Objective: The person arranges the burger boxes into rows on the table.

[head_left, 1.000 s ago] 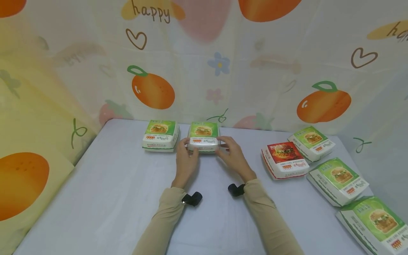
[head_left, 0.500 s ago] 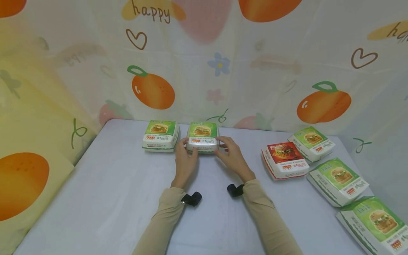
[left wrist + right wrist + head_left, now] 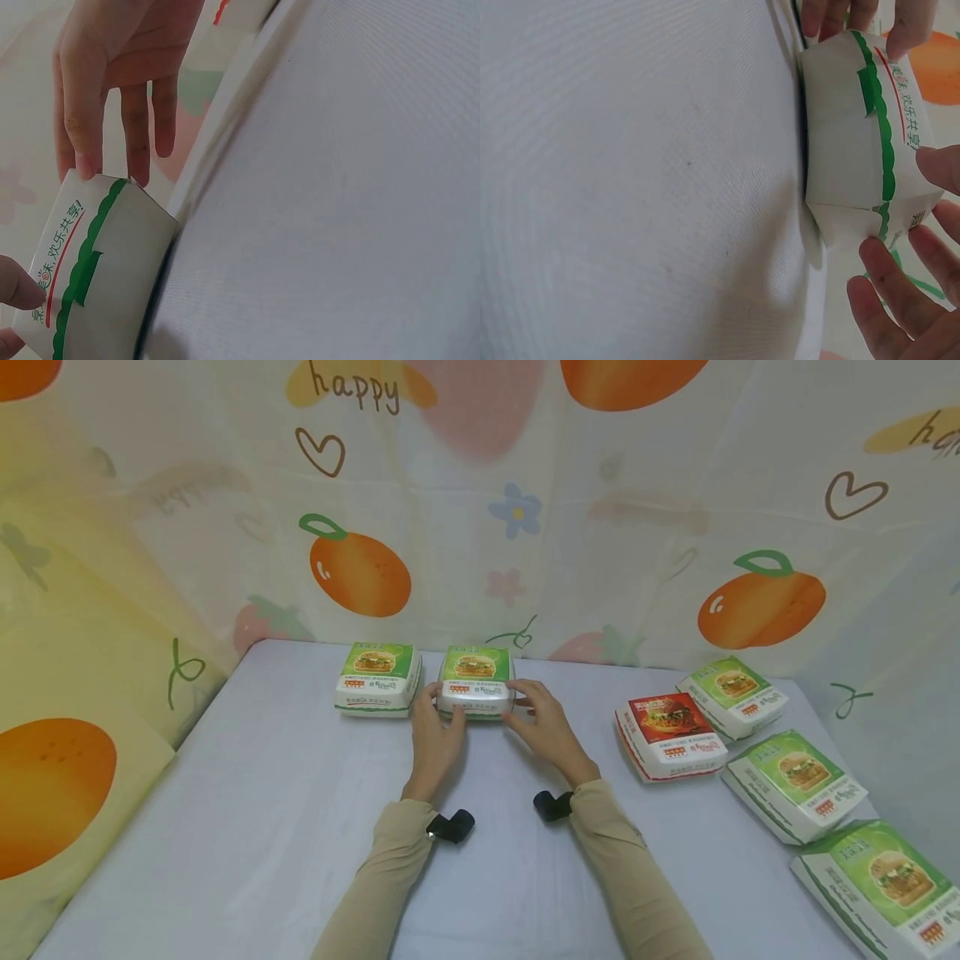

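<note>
At the back middle of the table, a green-and-white burger box (image 3: 476, 683) sits flat between the two hands. My left hand (image 3: 437, 735) holds its left end, thumb at the front and fingers along the side. On the opposite end, my right hand (image 3: 551, 731) has its thumb on the front face and bent fingers at the side. The box's green scalloped seam shows in the left wrist view, where the left hand (image 3: 124, 67) touches one end. Fingertips of the right hand (image 3: 915, 300) touch the near end in the right wrist view.
Just left of the held box stands a matching green box (image 3: 378, 680). A red-topped burger box (image 3: 670, 737) lies to the right, beside several green ones, including one green box (image 3: 797, 785). A printed curtain (image 3: 450, 527) hangs behind the table (image 3: 262, 827).
Both hands and the held burger box have shifted very slightly left, towards the neighbouring box. The other boxes stay where they were.
</note>
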`<action>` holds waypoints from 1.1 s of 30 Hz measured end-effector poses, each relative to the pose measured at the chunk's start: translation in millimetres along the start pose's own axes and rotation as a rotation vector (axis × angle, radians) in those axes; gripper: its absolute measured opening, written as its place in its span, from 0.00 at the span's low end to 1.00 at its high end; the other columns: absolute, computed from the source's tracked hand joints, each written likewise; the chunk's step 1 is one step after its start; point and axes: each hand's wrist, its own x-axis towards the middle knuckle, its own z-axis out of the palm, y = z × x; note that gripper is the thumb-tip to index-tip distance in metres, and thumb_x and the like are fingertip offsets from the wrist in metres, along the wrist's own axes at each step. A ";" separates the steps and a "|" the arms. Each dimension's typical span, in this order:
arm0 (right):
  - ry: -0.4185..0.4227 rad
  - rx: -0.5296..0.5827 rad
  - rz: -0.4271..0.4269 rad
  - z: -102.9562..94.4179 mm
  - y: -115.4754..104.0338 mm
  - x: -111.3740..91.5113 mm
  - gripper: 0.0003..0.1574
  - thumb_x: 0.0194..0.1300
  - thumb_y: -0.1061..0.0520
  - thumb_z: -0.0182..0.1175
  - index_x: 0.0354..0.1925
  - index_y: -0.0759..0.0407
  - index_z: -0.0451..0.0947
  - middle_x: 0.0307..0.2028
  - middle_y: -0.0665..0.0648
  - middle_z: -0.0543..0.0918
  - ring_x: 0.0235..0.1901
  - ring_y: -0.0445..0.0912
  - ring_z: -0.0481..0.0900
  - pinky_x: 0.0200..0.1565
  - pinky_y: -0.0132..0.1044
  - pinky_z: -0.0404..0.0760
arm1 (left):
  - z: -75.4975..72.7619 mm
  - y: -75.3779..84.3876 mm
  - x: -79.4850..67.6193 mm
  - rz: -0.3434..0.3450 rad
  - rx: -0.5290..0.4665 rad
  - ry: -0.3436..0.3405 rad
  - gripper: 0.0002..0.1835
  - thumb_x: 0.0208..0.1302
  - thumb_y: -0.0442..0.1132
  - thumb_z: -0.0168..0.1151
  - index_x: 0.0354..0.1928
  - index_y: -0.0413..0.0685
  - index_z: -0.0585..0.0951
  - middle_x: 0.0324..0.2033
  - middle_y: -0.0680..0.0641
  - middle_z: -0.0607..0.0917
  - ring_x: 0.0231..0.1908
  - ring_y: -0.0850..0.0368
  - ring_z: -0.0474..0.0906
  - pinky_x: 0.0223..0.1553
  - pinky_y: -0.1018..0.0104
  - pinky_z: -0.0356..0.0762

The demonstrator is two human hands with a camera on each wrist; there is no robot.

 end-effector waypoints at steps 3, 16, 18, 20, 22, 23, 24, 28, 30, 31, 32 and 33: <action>-0.002 -0.004 -0.002 -0.1 0.6 0.5 0.32 0.67 0.59 0.63 0.67 0.61 0.69 0.66 0.64 0.71 0.58 0.61 0.79 0.58 0.54 0.79 | 0.1 -0.4 -0.1 -0.004 0.001 -0.004 0.28 0.67 0.36 0.56 0.67 0.37 0.64 0.64 0.35 0.69 0.66 0.42 0.65 0.69 0.48 0.64; -0.008 -0.006 -0.008 -3.3 -1.6 -0.7 0.32 0.66 0.60 0.64 0.67 0.61 0.69 0.66 0.65 0.71 0.57 0.61 0.80 0.57 0.54 0.79 | 1.6 -0.6 -0.6 -0.001 -0.002 -0.005 0.29 0.67 0.36 0.56 0.68 0.38 0.63 0.64 0.34 0.68 0.66 0.41 0.64 0.70 0.48 0.63; -0.009 -0.012 0.001 -3.7 -2.4 -1.0 0.32 0.67 0.59 0.63 0.67 0.60 0.69 0.66 0.65 0.71 0.57 0.61 0.80 0.58 0.54 0.79 | 1.8 -0.5 -0.9 0.004 0.005 0.000 0.29 0.66 0.36 0.56 0.68 0.38 0.62 0.65 0.34 0.67 0.68 0.41 0.63 0.71 0.48 0.61; -0.008 -0.016 0.011 -4.1 -2.7 -1.0 0.32 0.66 0.59 0.64 0.67 0.60 0.69 0.67 0.64 0.71 0.57 0.60 0.80 0.58 0.54 0.79 | 2.1 0.0 -1.1 0.010 0.016 0.006 0.29 0.66 0.36 0.56 0.68 0.38 0.62 0.65 0.34 0.67 0.69 0.41 0.61 0.73 0.49 0.59; -0.005 -0.018 0.020 -4.5 -2.6 -1.0 0.33 0.66 0.59 0.64 0.67 0.59 0.69 0.67 0.64 0.71 0.58 0.60 0.79 0.58 0.53 0.79 | 2.3 0.9 -1.5 0.018 0.025 0.013 0.30 0.66 0.36 0.57 0.68 0.38 0.62 0.65 0.34 0.66 0.70 0.41 0.61 0.73 0.49 0.59; -0.004 -0.021 0.023 -4.8 -2.2 -1.1 0.33 0.66 0.59 0.64 0.67 0.58 0.69 0.67 0.63 0.71 0.58 0.60 0.79 0.59 0.53 0.79 | 2.3 1.4 -1.7 0.023 0.029 0.018 0.30 0.66 0.36 0.57 0.68 0.38 0.63 0.65 0.34 0.67 0.69 0.41 0.61 0.73 0.49 0.59; -0.001 -0.022 0.024 -5.0 -1.7 -1.2 0.33 0.66 0.58 0.64 0.67 0.58 0.69 0.67 0.63 0.71 0.58 0.59 0.79 0.59 0.53 0.79 | 2.3 1.9 -1.9 0.031 0.031 0.023 0.30 0.66 0.36 0.57 0.68 0.38 0.63 0.65 0.34 0.67 0.69 0.41 0.61 0.72 0.49 0.59; 0.006 -0.024 0.030 -6.7 -0.4 -1.9 0.33 0.66 0.57 0.64 0.67 0.58 0.69 0.67 0.63 0.71 0.58 0.59 0.79 0.59 0.52 0.79 | 1.5 4.4 -2.8 0.050 0.053 0.040 0.29 0.65 0.36 0.57 0.67 0.38 0.63 0.63 0.34 0.68 0.67 0.41 0.63 0.71 0.48 0.61; 0.004 -0.021 0.036 -8.2 -0.1 -2.4 0.33 0.66 0.57 0.65 0.67 0.58 0.69 0.67 0.62 0.71 0.59 0.59 0.79 0.60 0.52 0.78 | 0.7 5.6 -3.0 0.050 0.062 0.045 0.29 0.66 0.36 0.56 0.68 0.39 0.63 0.63 0.35 0.68 0.67 0.42 0.63 0.71 0.48 0.61; 0.003 -0.017 0.041 -9.3 -0.1 -2.7 0.34 0.66 0.56 0.65 0.68 0.58 0.68 0.67 0.62 0.71 0.59 0.59 0.79 0.61 0.52 0.78 | 0.1 6.4 -3.1 0.048 0.067 0.046 0.29 0.66 0.37 0.56 0.68 0.40 0.62 0.63 0.35 0.67 0.67 0.42 0.62 0.71 0.48 0.61; 0.002 -0.012 0.044 -10.4 0.1 -3.1 0.34 0.66 0.56 0.65 0.68 0.58 0.68 0.67 0.62 0.71 0.60 0.59 0.78 0.61 0.52 0.78 | -0.6 7.4 -3.3 0.048 0.070 0.047 0.29 0.66 0.37 0.56 0.68 0.40 0.62 0.64 0.36 0.67 0.68 0.42 0.62 0.71 0.48 0.61; 0.001 -0.010 0.047 -11.4 0.8 -3.4 0.34 0.66 0.56 0.65 0.68 0.58 0.68 0.67 0.61 0.71 0.60 0.59 0.78 0.62 0.52 0.77 | -1.4 8.3 -3.4 0.051 0.069 0.050 0.29 0.66 0.37 0.56 0.68 0.40 0.62 0.64 0.36 0.67 0.68 0.43 0.61 0.72 0.48 0.60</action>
